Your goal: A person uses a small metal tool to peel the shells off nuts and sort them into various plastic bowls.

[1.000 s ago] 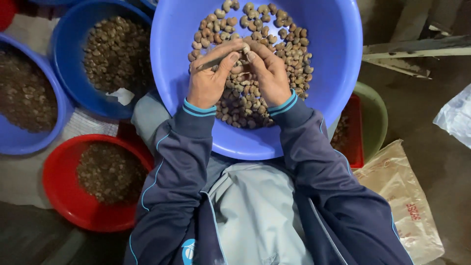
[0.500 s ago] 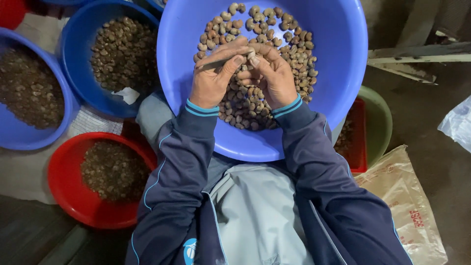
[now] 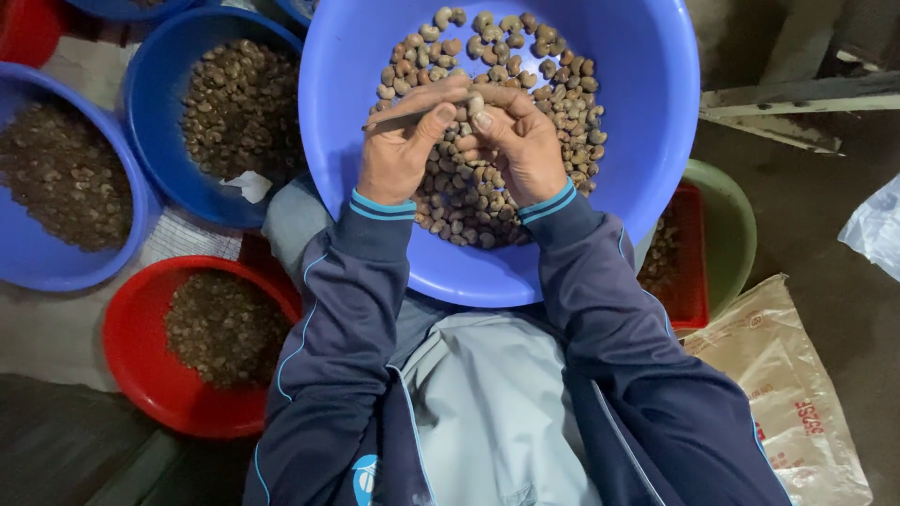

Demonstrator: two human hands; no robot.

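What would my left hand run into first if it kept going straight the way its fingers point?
Most likely the right hand, whose fingertips already meet the left hand around one nut; depth is unclear.

sleeves (image 3: 337,309): navy, light-blue piping | cuffs: blue-striped | front: pale grey garment (image 3: 487,412)

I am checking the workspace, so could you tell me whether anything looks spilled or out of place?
Only one oddity: a pale scrap lies among the nuts at the rim of the dark blue basin. Nothing looks spilled.
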